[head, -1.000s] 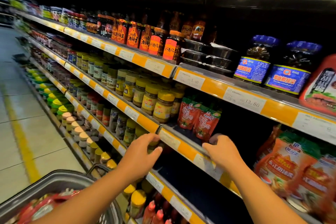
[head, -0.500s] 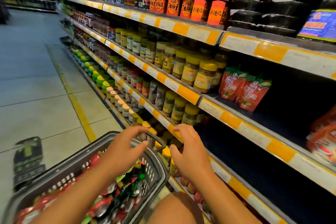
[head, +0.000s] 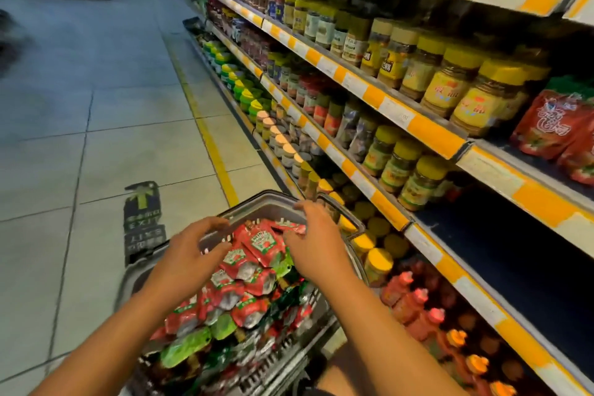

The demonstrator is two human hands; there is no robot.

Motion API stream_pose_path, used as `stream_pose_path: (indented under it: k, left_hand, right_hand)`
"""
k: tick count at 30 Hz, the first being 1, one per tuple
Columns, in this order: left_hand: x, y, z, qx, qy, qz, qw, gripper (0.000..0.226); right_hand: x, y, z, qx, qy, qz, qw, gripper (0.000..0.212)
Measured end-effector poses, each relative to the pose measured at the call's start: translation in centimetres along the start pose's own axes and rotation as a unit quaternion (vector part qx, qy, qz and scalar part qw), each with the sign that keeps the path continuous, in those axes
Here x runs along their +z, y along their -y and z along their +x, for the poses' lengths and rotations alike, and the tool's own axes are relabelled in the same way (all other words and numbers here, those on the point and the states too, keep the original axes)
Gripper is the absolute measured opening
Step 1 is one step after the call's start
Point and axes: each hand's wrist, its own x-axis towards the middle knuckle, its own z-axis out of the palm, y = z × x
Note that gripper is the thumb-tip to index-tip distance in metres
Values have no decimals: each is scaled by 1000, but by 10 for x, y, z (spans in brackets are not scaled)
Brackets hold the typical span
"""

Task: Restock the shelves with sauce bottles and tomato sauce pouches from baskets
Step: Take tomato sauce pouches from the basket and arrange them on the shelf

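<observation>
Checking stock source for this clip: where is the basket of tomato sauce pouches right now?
In the head view, the basket sits low centre on the floor, left of the shelves, with the left hand and right hand over its pouches.

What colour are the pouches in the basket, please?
Mostly red pouches, some green, seen in the head view.

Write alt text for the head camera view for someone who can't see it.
Both hands, left hand and right hand, reach with fingers spread over red tomato sauce pouches heaped in a grey basket. Beside it, to the right, stand shelves of yellow-lidded jars.
</observation>
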Motion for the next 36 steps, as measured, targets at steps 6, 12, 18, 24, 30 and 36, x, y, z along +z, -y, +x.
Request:
stream_pose_path:
  k: [6, 12, 18, 24, 30, 36]
  left_hand:
    - [9, 41, -8, -47, 7, 26, 999, 32]
    - [29, 63, -1, -84, 28, 39, 995, 33]
    - [55, 71, 15, -96, 53, 61, 992, 38]
    - [86, 55, 52, -90, 20, 48, 995, 28]
    - [123, 51, 85, -150, 57, 84, 983, 63]
    - [142, 46, 95, -193, 67, 165, 965, 86]
  right_hand:
    - [44, -16, 13, 28, 57, -25, 998, 47]
    - [49, -32, 55, 75, 51, -31, 995, 44]
    - [75, -66, 60, 103, 83, -42, 990, 51]
    - [76, -97, 76, 136, 67, -23, 988, 56]
    - [86, -102, 86, 113, 105, -98, 983, 63]
    - [93, -99, 95, 116, 102, -190, 970, 62]
